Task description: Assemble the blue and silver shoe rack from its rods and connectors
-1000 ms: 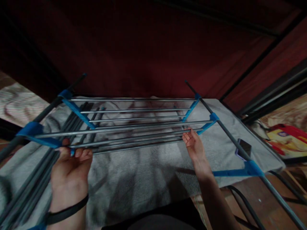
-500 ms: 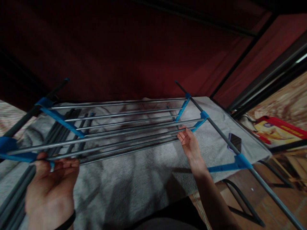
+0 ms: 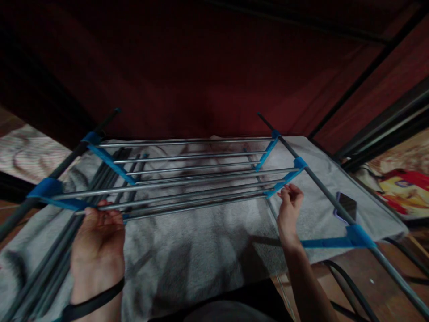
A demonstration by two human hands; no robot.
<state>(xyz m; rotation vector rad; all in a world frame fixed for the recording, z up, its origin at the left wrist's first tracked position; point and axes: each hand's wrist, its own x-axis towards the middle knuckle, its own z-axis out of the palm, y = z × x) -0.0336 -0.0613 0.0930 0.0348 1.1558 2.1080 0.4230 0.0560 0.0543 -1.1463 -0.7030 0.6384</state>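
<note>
A rack frame of thin grey metal rods (image 3: 201, 179) and blue plastic brackets (image 3: 109, 162) stands on a grey cloth. At its left end, my left hand (image 3: 100, 241) is palm up, with thumb and fingers closed around a near rod beside the left blue bracket (image 3: 60, 197). My right hand (image 3: 290, 210) is just beside the right blue bracket (image 3: 288, 179), fingers loosely curled. No rod shows in it, and whether its fingertips touch the bracket is unclear. A dark upright tube (image 3: 321, 192) passes through the brackets on the right.
Several loose dark tubes (image 3: 56, 259) lie on the grey cloth (image 3: 201, 250) at left. A phone (image 3: 346, 205) rests on the cloth behind the right tube. Another blue bracket (image 3: 328, 242) juts inward at the near right. A dark red panel (image 3: 201, 80) rises behind.
My right hand has let go of the rod's right end and moved right, beside the bracket. My left hand stays at the rod's left end. The whole view has shifted a little.
</note>
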